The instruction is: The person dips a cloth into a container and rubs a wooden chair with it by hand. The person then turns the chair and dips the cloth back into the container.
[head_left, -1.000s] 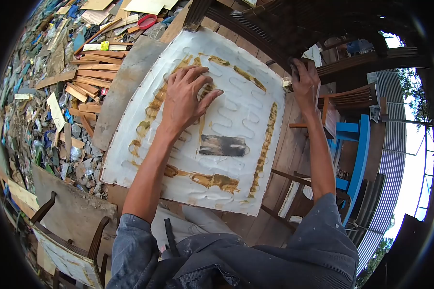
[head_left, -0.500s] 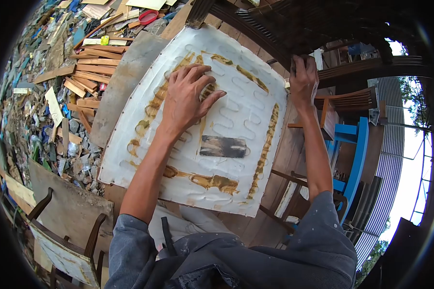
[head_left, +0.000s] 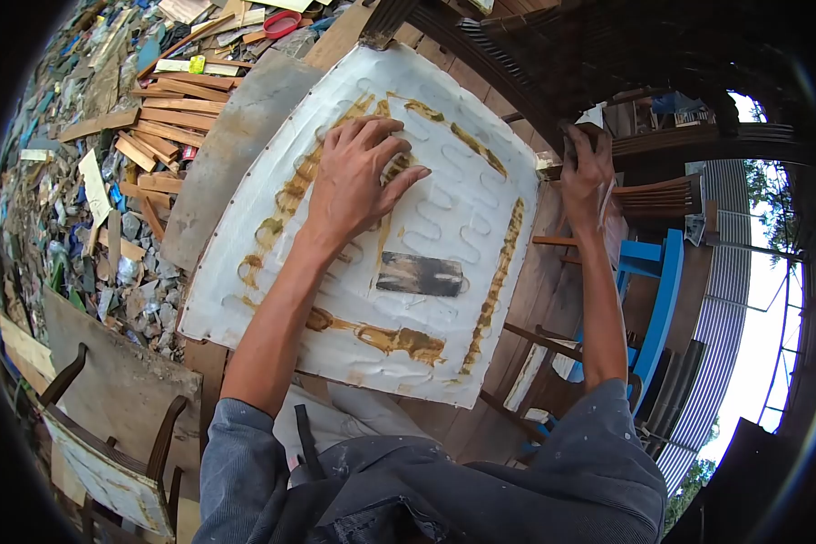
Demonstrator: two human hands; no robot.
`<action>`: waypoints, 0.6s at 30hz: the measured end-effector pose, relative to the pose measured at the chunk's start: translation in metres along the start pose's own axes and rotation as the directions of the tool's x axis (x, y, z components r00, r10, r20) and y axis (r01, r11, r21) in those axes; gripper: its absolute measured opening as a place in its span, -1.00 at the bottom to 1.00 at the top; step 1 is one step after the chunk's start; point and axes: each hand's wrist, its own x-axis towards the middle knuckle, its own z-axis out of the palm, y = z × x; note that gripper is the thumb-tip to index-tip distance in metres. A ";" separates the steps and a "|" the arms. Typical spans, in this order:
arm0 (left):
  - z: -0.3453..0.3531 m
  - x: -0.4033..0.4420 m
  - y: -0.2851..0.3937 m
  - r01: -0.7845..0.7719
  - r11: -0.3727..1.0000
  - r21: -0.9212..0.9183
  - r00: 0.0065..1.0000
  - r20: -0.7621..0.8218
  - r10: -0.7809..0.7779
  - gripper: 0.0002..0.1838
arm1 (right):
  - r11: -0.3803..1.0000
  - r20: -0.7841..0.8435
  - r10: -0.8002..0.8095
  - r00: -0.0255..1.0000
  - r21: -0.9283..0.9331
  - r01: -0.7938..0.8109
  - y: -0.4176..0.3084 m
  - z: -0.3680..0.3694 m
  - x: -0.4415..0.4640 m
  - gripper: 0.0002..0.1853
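Note:
A white seat panel [head_left: 435, 190] lies under my arms, with zigzag spring shapes showing through its covering, brown glue-like streaks and tacks along its edge. A dark rectangular patch [head_left: 419, 274] sits on it. My left hand [head_left: 358, 177] rests on the panel with fingers spread, holding nothing. At the panel's right corner, my right hand [head_left: 587, 168] is curled beside the dark wooden chair frame [head_left: 490, 68]. A brown edge shows between its fingers, perhaps a folded sheet; I cannot make out what it is.
Wood offcuts [head_left: 177, 113] and rubble cover the ground at left, beside a grey board [head_left: 245, 136]. Another chair with a white seat [head_left: 109, 471] stands at lower left. At right are a blue wooden piece [head_left: 657, 317] and corrugated metal sheeting [head_left: 730, 299].
My right hand has shifted slightly right and down along the chair frame, its fingers turned more toward me. My left hand has stayed almost in place on the panel.

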 end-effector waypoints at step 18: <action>0.000 -0.001 0.002 -0.006 0.999 0.036 1.000 0.019 0.005 -0.59 | 0.942 -0.121 -0.305 0.945 -0.181 0.281 -0.031 0.052 0.054 -0.74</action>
